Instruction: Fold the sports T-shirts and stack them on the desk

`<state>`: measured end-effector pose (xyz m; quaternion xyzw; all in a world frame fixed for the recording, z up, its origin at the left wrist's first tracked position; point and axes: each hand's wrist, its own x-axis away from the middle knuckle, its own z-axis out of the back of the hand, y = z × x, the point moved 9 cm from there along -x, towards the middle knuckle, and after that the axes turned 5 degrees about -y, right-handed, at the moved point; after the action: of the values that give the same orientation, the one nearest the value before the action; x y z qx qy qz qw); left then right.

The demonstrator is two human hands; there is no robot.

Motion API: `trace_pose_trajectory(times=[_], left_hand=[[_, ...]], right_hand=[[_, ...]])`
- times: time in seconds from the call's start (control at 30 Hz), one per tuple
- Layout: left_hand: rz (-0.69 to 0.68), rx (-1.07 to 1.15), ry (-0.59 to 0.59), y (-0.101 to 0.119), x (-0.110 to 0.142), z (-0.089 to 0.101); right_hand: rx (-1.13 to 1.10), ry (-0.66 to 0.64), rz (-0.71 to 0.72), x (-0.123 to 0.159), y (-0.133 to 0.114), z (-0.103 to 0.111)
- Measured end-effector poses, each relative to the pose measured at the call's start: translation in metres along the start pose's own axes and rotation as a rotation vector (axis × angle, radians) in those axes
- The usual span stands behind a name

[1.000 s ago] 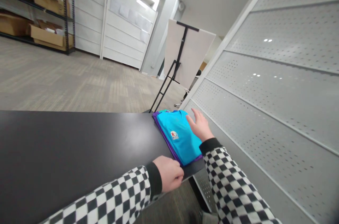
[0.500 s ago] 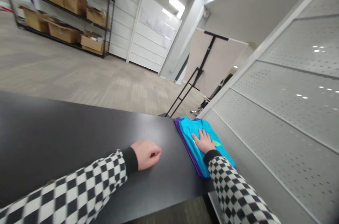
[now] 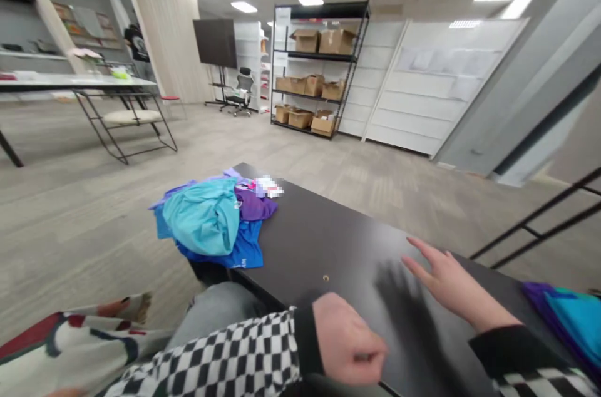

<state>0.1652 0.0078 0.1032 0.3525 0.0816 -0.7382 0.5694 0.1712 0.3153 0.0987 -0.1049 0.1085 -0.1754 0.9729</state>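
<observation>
My left hand (image 3: 347, 342) is curled into a fist at the near edge of the black table (image 3: 319, 228), with nothing seen in it. Above the tabletop my right hand (image 3: 448, 284) hovers with its fingers apart, empty, its shadow falling below. Beyond its wrist, at the right edge of the view, lies a folded stack of blue and purple shirts (image 3: 575, 319), partly cut off. At the table's left end sits a loose heap of clothes: a crumpled turquoise garment (image 3: 204, 215) on top, a purple one (image 3: 256, 204) beside it and a blue one (image 3: 248, 247) beneath.
A black rack (image 3: 312, 95) with cardboard boxes stands across the floor. Further left are a long table (image 3: 61, 81), a metal-framed chair (image 3: 131, 116) and an office chair (image 3: 240, 93). Black stand legs (image 3: 533, 231) rise at right. A person (image 3: 137, 43) is far back.
The view has swung left, bringing the clothes heap into sight. My right hand has lifted off the folded shirts and moved left over the table. My left hand remains a fist.
</observation>
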Motion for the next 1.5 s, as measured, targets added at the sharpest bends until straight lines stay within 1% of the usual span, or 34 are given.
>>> trace_pose_trajectory(times=[0.03,0.07,0.1,0.13,0.2,0.23,0.27,0.3,0.33,0.37,0.4,0.43,0.53,0.6,0.63,0.67,0.73,0.83,0.9,0.97,1.03,1.07,1.13,1.17,1.2,1.23,1.27,1.3,1.33,1.37,1.4,1.43,1.47,1.5], left_hand=[[0.064,-0.050,0.087,-0.012,0.023,0.036],[0.174,-0.116,0.183,-0.029,0.045,0.077],[0.302,-0.186,0.278,-0.049,0.068,0.123],[0.425,-0.261,0.339,-0.069,0.089,0.169],[0.669,-0.493,0.403,-0.106,0.129,0.261],[0.813,-0.599,0.368,-0.126,0.148,0.299],[0.959,-0.686,0.298,-0.147,0.166,0.329],[1.099,-0.734,0.203,-0.168,0.184,0.350],[1.216,-0.740,0.118,-0.188,0.201,0.363],[1.296,-0.722,0.050,-0.205,0.215,0.366],[1.339,-0.692,-0.001,-0.219,0.226,0.363],[1.352,-0.659,-0.032,-0.231,0.233,0.354],[1.312,-0.589,-0.055,-0.254,0.238,0.320],[1.284,-0.545,-0.040,-0.261,0.235,0.309],[1.273,-0.519,-0.032,-0.263,0.232,0.310],[1.265,-0.493,-0.020,-0.264,0.228,0.314],[1.254,-0.449,0.026,-0.264,0.215,0.333],[1.214,-0.409,0.174,-0.258,0.181,0.378],[1.146,-0.370,0.277,-0.245,0.144,0.405],[1.008,-0.223,0.394,-0.221,0.096,0.421],[0.764,0.101,0.574,-0.184,0.043,0.428],[0.658,0.243,0.595,-0.164,0.017,0.425],[0.508,0.462,0.530,-0.125,-0.032,0.410],[0.445,0.527,0.509,-0.107,-0.051,0.403],[0.402,0.565,0.484,-0.094,-0.064,0.395],[0.380,0.577,0.468,-0.087,-0.073,0.387],[0.380,0.569,0.454,-0.085,-0.078,0.378],[0.403,0.546,0.434,-0.090,-0.078,0.367],[0.445,0.511,0.408,-0.100,-0.075,0.353],[0.499,0.473,0.368,-0.114,-0.069,0.336],[0.564,0.435,0.311,-0.130,-0.061,0.315],[0.637,0.395,0.234,-0.147,-0.051,0.289],[0.713,0.345,0.137,-0.163,-0.039,0.258],[0.781,0.289,0.019,-0.176,-0.026,0.223]], right_hand=[[-0.056,0.038,0.035,-0.009,-0.028,-0.009],[-0.111,0.108,0.057,-0.016,-0.049,-0.014],[-0.165,0.207,0.062,-0.019,-0.062,-0.013],[-0.216,0.317,0.051,-0.018,-0.069,-0.010],[-0.288,0.524,-0.006,-0.010,-0.067,0.001],[-0.311,0.589,-0.038,-0.004,-0.062,0.005],[-0.329,0.618,-0.064,0.000,-0.055,0.007],[-0.350,0.618,-0.083,0.004,-0.048,0.008],[-0.375,0.608,-0.100,0.008,-0.041,0.008],[-0.404,0.595,-0.118,0.011,-0.033,0.007],[-0.433,0.589,-0.144,0.014,-0.026,0.006],[-0.460,0.595,-0.181,0.017,-0.019,0.006],[-0.531,0.622,-0.301,0.023,-0.004,0.004],[-0.571,0.613,-0.351,0.023,0.000,0.001],[-0.586,0.602,-0.363,0.023,0.000,-0.001],[-0.599,0.592,-0.371,0.022,0.001,-0.003],[-0.626,0.572,-0.385,0.021,0.004,-0.008],[-0.682,0.563,-0.408,0.021,0.016,-0.016],[-0.718,0.575,-0.415,0.021,0.025,-0.020],[-0.750,0.585,-0.419,0.020,0.031,-0.022],[-0.784,0.586,-0.432,0.020,0.034,-0.024],[-0.802,0.585,-0.439,0.020,0.034,-0.024],[-0.836,0.589,-0.445,0.021,0.031,-0.022],[-0.844,0.594,-0.443,0.022,0.029,-0.021],[-0.842,0.601,-0.438,0.022,0.028,-0.019],[-0.833,0.611,-0.433,0.023,0.027,-0.018],[-0.820,0.624,-0.428,0.023,0.028,-0.017],[-0.808,0.636,-0.421,0.023,0.029,-0.016],[-0.800,0.647,-0.412,0.023,0.030,-0.016],[-0.799,0.660,-0.401,0.023,0.033,-0.016],[-0.801,0.670,-0.385,0.023,0.034,-0.016],[-0.807,0.674,-0.362,0.023,0.034,-0.015],[-0.815,0.670,-0.333,0.022,0.031,-0.013],[-0.827,0.650,-0.299,0.022,0.026,-0.012]])
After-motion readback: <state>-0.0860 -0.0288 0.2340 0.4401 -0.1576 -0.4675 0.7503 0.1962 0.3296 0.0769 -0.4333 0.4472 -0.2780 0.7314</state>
